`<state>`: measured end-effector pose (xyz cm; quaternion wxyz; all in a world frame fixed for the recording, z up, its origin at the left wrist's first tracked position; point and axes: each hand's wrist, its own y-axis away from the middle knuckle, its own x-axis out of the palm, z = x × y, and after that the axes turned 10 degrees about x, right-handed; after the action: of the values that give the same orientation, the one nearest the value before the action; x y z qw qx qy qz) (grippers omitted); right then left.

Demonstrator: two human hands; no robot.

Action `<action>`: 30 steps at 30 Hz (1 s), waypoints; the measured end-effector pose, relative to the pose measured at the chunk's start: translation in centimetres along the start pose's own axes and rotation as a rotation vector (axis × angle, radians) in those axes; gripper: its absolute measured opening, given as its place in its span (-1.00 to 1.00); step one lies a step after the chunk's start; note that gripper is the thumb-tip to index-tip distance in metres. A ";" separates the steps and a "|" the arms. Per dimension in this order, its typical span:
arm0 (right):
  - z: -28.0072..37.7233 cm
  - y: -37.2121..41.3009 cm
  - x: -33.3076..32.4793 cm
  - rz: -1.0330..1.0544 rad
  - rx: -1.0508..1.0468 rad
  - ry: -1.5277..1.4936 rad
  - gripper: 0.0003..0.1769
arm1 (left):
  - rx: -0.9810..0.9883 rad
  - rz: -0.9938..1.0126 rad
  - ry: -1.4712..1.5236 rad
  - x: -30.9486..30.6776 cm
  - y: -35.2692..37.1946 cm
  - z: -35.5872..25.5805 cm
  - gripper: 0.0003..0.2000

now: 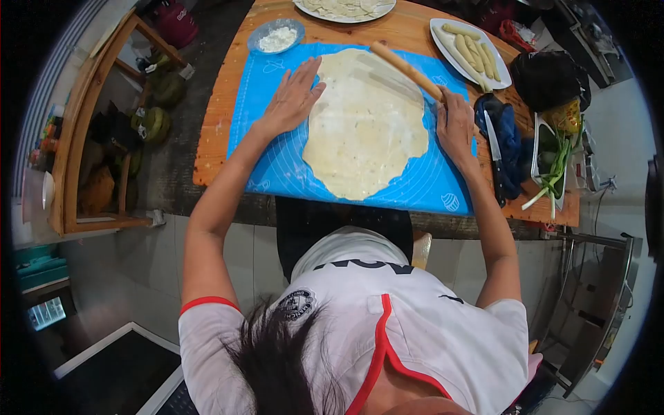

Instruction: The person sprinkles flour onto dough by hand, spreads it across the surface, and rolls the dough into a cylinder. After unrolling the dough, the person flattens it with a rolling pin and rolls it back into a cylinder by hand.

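Observation:
A wide, thin sheet of dough (363,135) with an uneven edge lies on a blue silicone mat (273,162) printed with white guide lines. My left hand (294,100) rests with fingers stretched out along the dough's upper left edge, partly over the mat. At the right side of the mat, my right hand (455,128) grips the near end of a wooden rolling pin (404,68). The pin slants up to the left across the dough's upper right part, its far end near the top edge.
Behind the mat stand a bowl of white flour (277,38) and a plate of flat dough pieces (346,8). A white plate with dough rolls (472,55) sits at the upper right. Further right lie a knife (492,135), dark blue cloth (508,152) and green onions (553,173).

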<state>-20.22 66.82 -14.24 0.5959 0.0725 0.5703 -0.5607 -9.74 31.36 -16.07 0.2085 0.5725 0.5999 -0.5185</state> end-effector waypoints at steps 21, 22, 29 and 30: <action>4.0 -0.8 -0.4 0.124 -0.241 -0.146 -0.51 | 0.053 -0.162 0.196 -0.6 -3.5 3.6 -0.46; 5.0 -0.1 -0.4 0.179 -0.227 -0.180 -0.52 | 0.076 -0.181 0.213 -1.5 -4.1 2.8 -0.48; 7.3 1.3 0.5 0.333 -0.170 -0.229 -0.56 | 0.230 0.059 -0.208 0.5 -6.4 0.8 -0.51; 7.1 1.1 0.6 0.312 -0.173 -0.203 -0.56 | 0.240 0.054 -0.221 1.1 -6.5 1.2 -0.50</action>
<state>-15.30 61.73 -12.87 0.7339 0.0516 0.5352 -0.4150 -16.29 32.10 -14.95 0.2171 0.5488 0.4915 -0.6404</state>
